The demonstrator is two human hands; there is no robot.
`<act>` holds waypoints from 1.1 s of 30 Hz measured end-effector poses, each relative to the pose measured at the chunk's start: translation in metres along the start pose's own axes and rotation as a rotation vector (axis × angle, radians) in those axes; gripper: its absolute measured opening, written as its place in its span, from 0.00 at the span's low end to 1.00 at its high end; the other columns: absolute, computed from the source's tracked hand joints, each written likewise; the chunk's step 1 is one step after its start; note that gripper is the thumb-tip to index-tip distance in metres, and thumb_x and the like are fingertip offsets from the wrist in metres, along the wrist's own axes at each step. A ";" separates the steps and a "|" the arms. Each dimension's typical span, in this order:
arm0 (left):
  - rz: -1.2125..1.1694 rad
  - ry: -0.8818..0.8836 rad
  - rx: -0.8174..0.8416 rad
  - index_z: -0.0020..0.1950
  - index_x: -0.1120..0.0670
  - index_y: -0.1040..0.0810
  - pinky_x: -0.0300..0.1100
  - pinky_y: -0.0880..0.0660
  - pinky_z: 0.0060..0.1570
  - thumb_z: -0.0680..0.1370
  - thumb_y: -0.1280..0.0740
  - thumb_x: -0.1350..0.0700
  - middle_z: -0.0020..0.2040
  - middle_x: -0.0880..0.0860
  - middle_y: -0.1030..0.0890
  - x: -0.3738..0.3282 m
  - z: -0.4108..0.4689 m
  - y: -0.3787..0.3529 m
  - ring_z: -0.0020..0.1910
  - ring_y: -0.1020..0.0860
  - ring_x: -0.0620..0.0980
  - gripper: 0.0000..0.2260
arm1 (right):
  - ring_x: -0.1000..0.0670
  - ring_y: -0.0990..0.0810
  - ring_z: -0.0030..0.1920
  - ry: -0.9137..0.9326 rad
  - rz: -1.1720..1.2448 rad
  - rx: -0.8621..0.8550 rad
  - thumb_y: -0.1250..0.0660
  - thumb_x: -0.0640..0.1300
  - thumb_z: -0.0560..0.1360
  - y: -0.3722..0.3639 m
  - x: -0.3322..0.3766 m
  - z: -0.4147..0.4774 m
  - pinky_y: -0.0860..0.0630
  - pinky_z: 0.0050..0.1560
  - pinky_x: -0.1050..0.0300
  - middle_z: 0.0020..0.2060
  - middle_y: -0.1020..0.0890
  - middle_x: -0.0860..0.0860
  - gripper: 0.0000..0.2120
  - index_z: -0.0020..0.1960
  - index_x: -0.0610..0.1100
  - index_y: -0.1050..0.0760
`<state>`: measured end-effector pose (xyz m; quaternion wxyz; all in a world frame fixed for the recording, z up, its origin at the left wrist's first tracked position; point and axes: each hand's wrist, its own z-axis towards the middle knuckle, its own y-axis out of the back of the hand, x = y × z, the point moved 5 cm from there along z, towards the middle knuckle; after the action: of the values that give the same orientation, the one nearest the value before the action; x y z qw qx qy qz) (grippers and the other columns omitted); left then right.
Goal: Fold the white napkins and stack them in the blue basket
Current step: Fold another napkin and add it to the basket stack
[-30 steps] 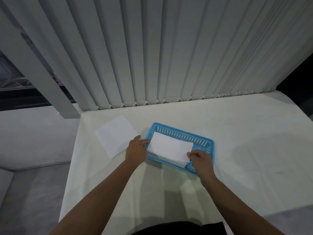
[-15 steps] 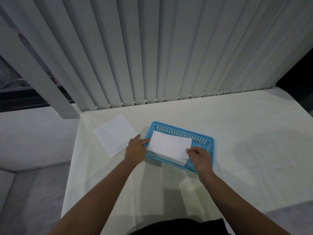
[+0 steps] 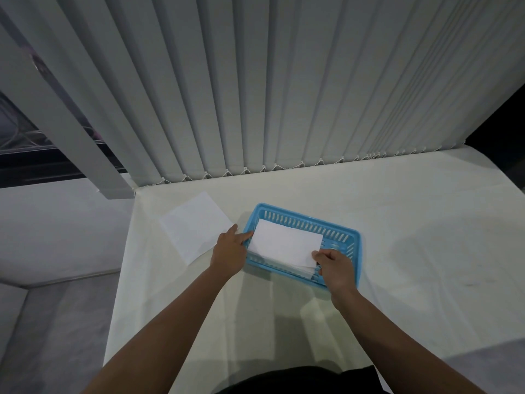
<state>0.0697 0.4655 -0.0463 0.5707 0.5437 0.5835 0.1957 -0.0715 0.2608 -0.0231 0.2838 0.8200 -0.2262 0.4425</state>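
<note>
White table [image 3: 397, 223] by the blinds: right hand [image 3: 336, 268] pinches the folded napkin's [image 3: 284, 244] corner atop the stack in the blue basket [image 3: 353, 253], left hand [image 3: 228, 253] open, steadying its end; uneven release likely skews the stack.

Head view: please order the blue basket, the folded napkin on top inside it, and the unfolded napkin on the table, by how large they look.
1. blue basket
2. unfolded napkin
3. folded napkin

The basket and the unfolded napkin look close in size, so their order is unsure; the folded napkin is clearly smallest.
</note>
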 end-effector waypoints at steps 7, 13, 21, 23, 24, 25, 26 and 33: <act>-0.037 0.016 -0.021 0.71 0.49 0.31 0.50 0.30 0.65 0.82 0.48 0.59 0.73 0.58 0.35 -0.001 0.002 -0.001 0.66 0.33 0.59 0.19 | 0.52 0.22 0.40 0.001 -0.037 -0.005 0.32 0.45 0.76 0.000 -0.006 0.003 0.24 0.47 0.52 0.39 0.20 0.52 0.07 0.38 0.47 0.23; -0.106 0.044 -0.050 0.68 0.50 0.27 0.52 0.28 0.63 0.82 0.49 0.57 0.73 0.56 0.33 -0.002 0.001 0.002 0.65 0.31 0.57 0.18 | 0.49 0.22 0.44 0.014 -0.063 -0.047 0.30 0.44 0.74 0.007 -0.014 0.006 0.27 0.44 0.55 0.45 0.19 0.48 0.07 0.50 0.42 0.21; -0.180 0.029 -0.075 0.67 0.52 0.26 0.53 0.34 0.70 0.81 0.48 0.59 0.74 0.58 0.35 -0.008 -0.004 0.007 0.70 0.34 0.59 0.18 | 0.49 0.21 0.44 0.051 -0.094 -0.063 0.30 0.41 0.73 0.006 -0.011 0.003 0.27 0.44 0.56 0.42 0.19 0.49 0.04 0.47 0.43 0.21; -0.178 0.018 -0.078 0.67 0.52 0.26 0.53 0.34 0.70 0.81 0.48 0.60 0.74 0.58 0.35 -0.009 -0.004 0.008 0.70 0.34 0.60 0.18 | 0.50 0.21 0.44 0.062 -0.101 -0.069 0.31 0.41 0.74 0.007 -0.011 0.002 0.28 0.40 0.59 0.42 0.18 0.49 0.04 0.47 0.42 0.20; -0.172 0.015 -0.078 0.68 0.52 0.26 0.52 0.34 0.70 0.82 0.48 0.60 0.74 0.58 0.35 -0.009 -0.004 0.008 0.70 0.33 0.60 0.18 | 0.50 0.21 0.44 0.067 -0.107 -0.071 0.31 0.41 0.74 0.008 -0.010 0.001 0.29 0.39 0.61 0.42 0.18 0.49 0.04 0.47 0.42 0.20; -0.168 0.014 -0.077 0.68 0.52 0.26 0.52 0.34 0.70 0.82 0.48 0.60 0.74 0.58 0.35 -0.009 -0.005 0.009 0.70 0.33 0.60 0.18 | 0.50 0.21 0.44 0.069 -0.109 -0.073 0.31 0.41 0.74 0.008 -0.010 0.001 0.29 0.38 0.62 0.42 0.18 0.50 0.04 0.47 0.42 0.20; -0.164 0.010 -0.073 0.68 0.52 0.27 0.51 0.34 0.70 0.82 0.48 0.60 0.74 0.59 0.35 -0.010 -0.005 0.009 0.70 0.33 0.60 0.18 | 0.50 0.21 0.44 0.070 -0.107 -0.073 0.31 0.41 0.74 0.009 -0.010 0.001 0.29 0.38 0.62 0.42 0.18 0.50 0.04 0.47 0.41 0.20; -0.197 0.017 -0.059 0.69 0.50 0.28 0.51 0.34 0.70 0.81 0.47 0.59 0.75 0.57 0.35 -0.008 -0.007 0.007 0.70 0.34 0.57 0.19 | 0.48 0.20 0.46 0.066 -0.118 -0.067 0.31 0.42 0.74 0.008 -0.011 0.002 0.28 0.44 0.58 0.45 0.17 0.48 0.04 0.47 0.43 0.20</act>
<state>0.0638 0.4634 -0.0349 0.5979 0.4648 0.6330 0.1606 -0.0806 0.2551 -0.0308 0.3439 0.8069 -0.1827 0.4441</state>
